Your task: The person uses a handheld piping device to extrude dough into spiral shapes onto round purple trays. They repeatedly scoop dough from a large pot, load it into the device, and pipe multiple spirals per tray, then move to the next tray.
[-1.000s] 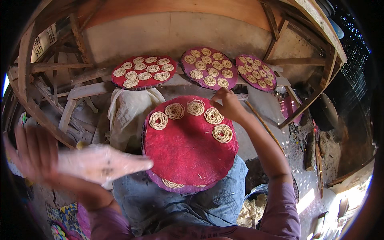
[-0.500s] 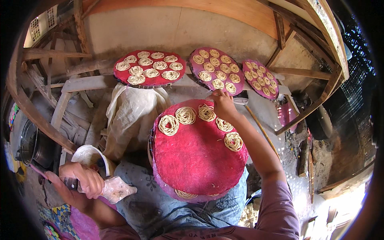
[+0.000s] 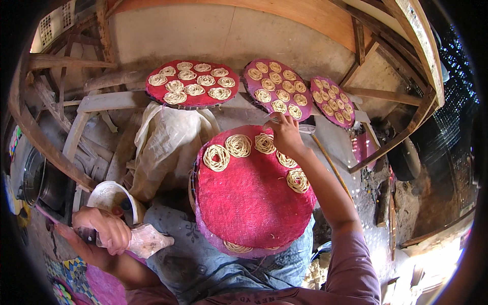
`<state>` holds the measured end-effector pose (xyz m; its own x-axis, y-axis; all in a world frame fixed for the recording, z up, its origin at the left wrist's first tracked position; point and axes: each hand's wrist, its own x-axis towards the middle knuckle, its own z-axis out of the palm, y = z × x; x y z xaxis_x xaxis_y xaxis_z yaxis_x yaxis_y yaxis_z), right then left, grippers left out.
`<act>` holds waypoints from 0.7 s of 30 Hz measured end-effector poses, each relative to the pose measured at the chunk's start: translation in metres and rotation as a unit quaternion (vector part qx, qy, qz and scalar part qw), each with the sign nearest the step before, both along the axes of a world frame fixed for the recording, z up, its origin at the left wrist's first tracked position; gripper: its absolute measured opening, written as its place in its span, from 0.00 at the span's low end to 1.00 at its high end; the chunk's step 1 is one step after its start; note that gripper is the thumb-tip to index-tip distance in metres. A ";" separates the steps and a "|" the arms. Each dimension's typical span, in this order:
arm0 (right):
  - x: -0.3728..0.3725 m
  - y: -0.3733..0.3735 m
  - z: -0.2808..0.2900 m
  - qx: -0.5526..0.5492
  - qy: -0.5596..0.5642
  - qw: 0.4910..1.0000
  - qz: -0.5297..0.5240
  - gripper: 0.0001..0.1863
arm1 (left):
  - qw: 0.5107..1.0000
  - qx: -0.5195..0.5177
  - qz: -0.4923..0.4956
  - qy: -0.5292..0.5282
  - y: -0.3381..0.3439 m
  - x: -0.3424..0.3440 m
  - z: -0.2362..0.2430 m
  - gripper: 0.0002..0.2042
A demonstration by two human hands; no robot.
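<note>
On my lap rests a round tray covered with red cloth [image 3: 254, 198]. Pale coiled strands of dough [image 3: 238, 146] lie along its far side, and part of another coil shows under the cloth's near edge. My right hand [image 3: 284, 134] is at the tray's far edge, fingers closed together; the fingertips are partly hidden, so I cannot tell what they hold. At the lower left my left hand [image 3: 104, 227] is closed round the upper part of a whitish cone-shaped piping bag [image 3: 148, 240], its narrow end pointing right, over my thigh.
Three more cloth-covered round trays with dough coils stand beyond: a left one [image 3: 192, 104], a middle one [image 3: 258, 99] and a right one [image 3: 330, 119]. A white bucket [image 3: 136, 208] stands beside my left hand. A pale cloth [image 3: 168, 129] hangs behind it; wooden beams [image 3: 46, 152] frame both sides.
The whole view has shifted very slightly. Both hands, the piping bag and the dough coils keep nearly the same places relative to the tray.
</note>
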<state>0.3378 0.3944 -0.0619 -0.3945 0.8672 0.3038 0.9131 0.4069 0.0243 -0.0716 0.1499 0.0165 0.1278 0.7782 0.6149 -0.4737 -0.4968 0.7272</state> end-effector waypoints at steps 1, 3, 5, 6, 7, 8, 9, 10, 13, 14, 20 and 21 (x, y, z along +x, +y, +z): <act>0.001 0.000 0.000 -0.002 0.003 1.000 -0.002 0.22 | 1.000 0.000 -0.002 -0.001 0.000 0.000 0.000 0.34; 0.005 -0.001 0.000 -0.024 0.020 0.999 0.007 0.22 | 1.000 0.002 -0.004 -0.003 0.001 0.001 0.000 0.34; 0.011 -0.002 -0.001 -0.021 0.036 0.999 -0.011 0.22 | 1.000 0.005 -0.009 -0.010 0.002 0.001 0.000 0.34; 0.015 -0.003 -0.001 -0.005 0.044 0.999 -0.031 0.22 | 1.000 0.002 0.000 -0.007 0.002 0.002 0.000 0.33; 0.019 -0.003 -0.002 0.020 0.055 0.997 -0.047 0.22 | 1.000 0.002 -0.001 -0.008 0.002 0.002 0.000 0.33; 0.023 -0.004 -0.002 0.027 0.022 0.997 -0.064 0.21 | 1.000 0.001 -0.009 -0.020 0.002 0.002 -0.001 0.33; 0.026 -0.006 -0.003 0.004 0.007 0.998 -0.069 0.21 | 1.000 0.003 -0.002 -0.010 0.001 0.002 -0.001 0.33; 0.029 -0.007 -0.004 -0.007 -0.007 0.997 -0.072 0.21 | 1.000 0.005 -0.002 -0.012 0.001 0.002 -0.002 0.33; 0.033 -0.010 -0.008 -0.026 0.058 0.996 -0.065 0.18 | 1.000 0.004 -0.004 -0.013 0.001 0.002 -0.002 0.33; 0.033 -0.011 -0.010 -0.025 0.101 0.992 -0.068 0.17 | 1.000 0.003 -0.017 -0.019 0.001 0.002 -0.002 0.33; 0.031 -0.023 -0.015 -0.054 0.139 0.982 -0.114 0.15 | 1.000 0.004 -0.015 -0.020 0.001 0.001 -0.003 0.32; 0.031 -0.024 -0.015 -0.070 0.168 0.978 -0.104 0.15 | 1.000 0.007 -0.013 -0.008 0.000 0.000 -0.003 0.32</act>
